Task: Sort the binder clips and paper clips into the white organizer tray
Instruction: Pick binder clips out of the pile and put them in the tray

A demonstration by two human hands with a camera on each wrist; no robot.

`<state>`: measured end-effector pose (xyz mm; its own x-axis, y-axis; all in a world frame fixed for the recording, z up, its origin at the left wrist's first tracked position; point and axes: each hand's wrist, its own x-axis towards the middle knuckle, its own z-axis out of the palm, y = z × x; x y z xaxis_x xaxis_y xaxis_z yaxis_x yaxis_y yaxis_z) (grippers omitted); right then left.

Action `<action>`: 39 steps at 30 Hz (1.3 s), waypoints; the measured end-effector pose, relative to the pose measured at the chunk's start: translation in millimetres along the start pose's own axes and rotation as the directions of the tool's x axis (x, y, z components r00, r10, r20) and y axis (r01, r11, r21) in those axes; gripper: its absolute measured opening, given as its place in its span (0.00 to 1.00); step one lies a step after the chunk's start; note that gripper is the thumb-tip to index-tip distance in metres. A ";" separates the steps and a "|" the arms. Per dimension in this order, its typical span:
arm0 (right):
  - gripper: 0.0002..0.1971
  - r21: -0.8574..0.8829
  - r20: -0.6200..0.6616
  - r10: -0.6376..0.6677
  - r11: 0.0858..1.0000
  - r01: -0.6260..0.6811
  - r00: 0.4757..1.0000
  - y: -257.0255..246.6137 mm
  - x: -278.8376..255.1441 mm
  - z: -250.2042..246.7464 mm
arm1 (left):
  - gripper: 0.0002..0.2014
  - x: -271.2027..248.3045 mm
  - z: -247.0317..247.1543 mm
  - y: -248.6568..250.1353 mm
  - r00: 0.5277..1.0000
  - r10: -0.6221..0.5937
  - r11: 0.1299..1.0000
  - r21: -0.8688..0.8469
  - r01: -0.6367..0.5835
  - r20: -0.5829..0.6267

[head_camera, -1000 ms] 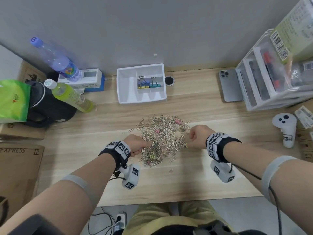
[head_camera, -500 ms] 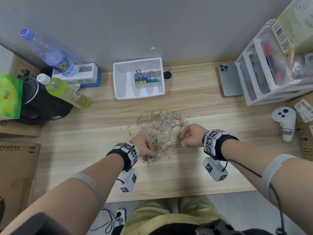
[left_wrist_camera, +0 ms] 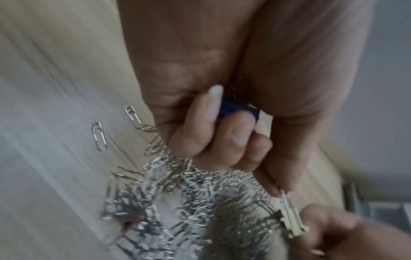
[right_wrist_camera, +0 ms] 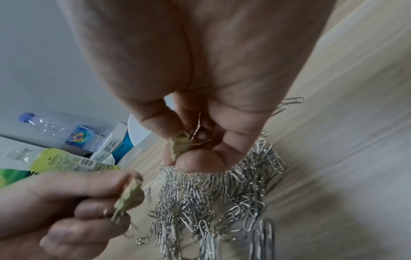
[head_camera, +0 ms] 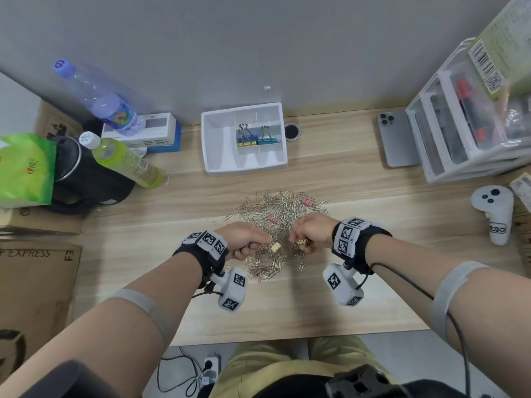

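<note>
A heap of silver paper clips (head_camera: 275, 225) lies mid-table, with pink binder clips (head_camera: 308, 201) among them. My left hand (head_camera: 244, 239) hovers over the heap's near left; its thumb and forefinger pinch a pale yellow binder clip (left_wrist_camera: 289, 216), and its curled fingers hold a dark blue binder clip (left_wrist_camera: 238, 110) in the palm. Just to the right, my right hand (head_camera: 310, 234) pinches another pale yellow binder clip (right_wrist_camera: 180, 146). The white organizer tray (head_camera: 218, 139) stands at the back, with colored binder clips (head_camera: 246, 137) in two middle compartments.
Two bottles (head_camera: 126, 162) and a black bag (head_camera: 86, 179) crowd the back left. A phone (head_camera: 399, 139) and a clear drawer unit (head_camera: 465, 130) stand at the back right, a white controller (head_camera: 494, 214) at the right edge. Cardboard boxes (head_camera: 37, 282) sit left of the table.
Both hands have drawn together over the near side of the heap, and each now holds up a pale yellow binder clip that was not visible before.
</note>
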<state>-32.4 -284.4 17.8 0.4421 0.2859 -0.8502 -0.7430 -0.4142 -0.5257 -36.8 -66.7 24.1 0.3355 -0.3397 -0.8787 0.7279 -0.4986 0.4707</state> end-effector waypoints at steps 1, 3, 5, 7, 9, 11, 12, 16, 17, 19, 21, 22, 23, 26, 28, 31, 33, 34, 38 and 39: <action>0.11 -0.008 -0.001 0.003 1.000 -0.003 1.000 -4.2 -0.6 3.1 | 0.16 -1.7 -1.0 2.7 1.000 0.010 0.998 -0.068 -0.009 0.021; 0.14 -0.001 0.006 -0.004 1.000 0.004 1.000 -11.4 -1.1 8.7 | 0.10 -6.8 -1.1 9.1 0.996 0.047 0.983 -0.182 -0.033 0.073; 0.13 0.069 0.033 -0.001 0.998 -0.001 0.999 -17.8 0.0 13.3 | 0.07 -8.9 -1.9 13.3 0.993 0.071 0.961 -0.273 -0.044 0.089; 0.13 0.155 0.087 0.001 0.988 -0.014 0.996 -25.7 1.2 17.0 | 0.07 -9.1 -3.7 17.0 0.994 0.079 0.936 -0.350 -0.045 0.082; 0.12 0.183 0.150 -0.011 0.983 -0.016 0.989 -30.8 3.6 17.8 | 0.09 -7.6 -4.9 19.1 0.996 0.056 0.919 -0.393 -0.025 0.068; 0.13 0.146 0.168 -0.021 0.989 -0.004 0.985 -35.3 6.6 17.6 | 0.12 -4.4 -7.8 18.3 0.999 0.027 0.910 -0.413 -0.010 0.034; 0.13 0.109 0.157 -0.024 0.994 0.007 0.987 -37.0 7.6 17.6 | 0.13 -2.8 -8.8 17.6 1.000 0.014 0.912 -0.410 -0.005 0.017; 0.10 0.001 0.083 -0.023 1.000 0.023 0.996 -37.8 11.7 18.2 | 0.15 1.8 -8.6 11.6 0.995 -0.055 0.950 -0.311 0.026 -0.086; 0.10 -0.008 0.075 -0.020 1.000 0.021 0.997 -37.6 12.4 18.1 | 0.14 2.3 -8.3 10.0 0.993 -0.062 0.953 -0.300 0.030 -0.098; 0.11 -0.032 0.058 -0.015 0.999 0.017 0.998 -36.0 16.2 17.4 | 0.11 2.1 -8.9 6.8 0.995 -0.051 0.949 -0.314 0.021 -0.089; 0.14 -0.054 0.041 -0.009 0.998 0.011 0.999 -34.1 19.1 16.3 | 0.12 2.4 -10.1 4.1 0.997 -0.024 0.948 -0.318 -0.001 -0.073; 0.15 -0.059 0.030 -0.008 0.998 0.010 1.000 -33.2 20.2 16.0 | 0.12 2.1 -10.8 3.0 0.998 -0.012 0.951 -0.309 -0.009 -0.068; 0.15 -0.063 0.018 -0.009 0.998 0.011 1.000 -32.5 20.9 15.7 | 0.11 1.9 -11.1 2.1 0.998 0.000 0.956 -0.293 -0.019 -0.064; 0.14 -0.079 -0.001 -0.023 0.997 0.023 1.000 -31.1 22.5 17.0 | 0.08 3.0 -13.1 -2.0 0.996 0.046 0.968 -0.242 -0.063 -0.076; 0.13 -0.094 -0.006 -0.031 0.995 0.030 1.000 -30.8 23.1 17.9 | 0.05 3.7 -13.3 -3.3 0.993 0.066 0.974 -0.208 -0.086 -0.099; 0.13 -0.112 -0.010 -0.029 0.993 0.027 1.000 -31.5 23.4 19.3 | 0.02 4.1 -11.7 -3.0 0.986 0.086 0.983 -0.152 -0.108 -0.142; 0.13 -0.131 -0.006 -0.030 0.991 0.029 1.000 -32.1 22.5 19.7 | 0.02 5.4 -11.2 -3.1 0.980 0.104 0.987 -0.106 -0.123 -0.170; 0.13 -0.143 -0.006 -0.030 0.989 0.028 1.000 -32.3 22.4 19.7 | 0.01 5.6 -11.2 -3.3 0.978 0.110 0.988 -0.088 -0.128 -0.178; 0.13 -0.182 -0.033 -0.026 0.983 0.019 0.999 -30.0 23.2 15.7 | 0.06 8.4 -14.1 -9.4 0.974 0.108 0.992 -0.036 -0.117 -0.201; 0.13 -0.185 -0.041 -0.024 0.983 0.016 0.999 -28.9 23.6 13.8 | 0.08 8.8 -15.1 -11.5 0.973 0.106 0.993 -0.026 -0.113 -0.207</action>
<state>-7.5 -253.8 13.3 0.4798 0.2605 -0.8378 -0.6297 -0.5626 -0.5356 -33.2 -52.0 9.7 0.5268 -0.2184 -0.8214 0.7003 -0.4362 0.5651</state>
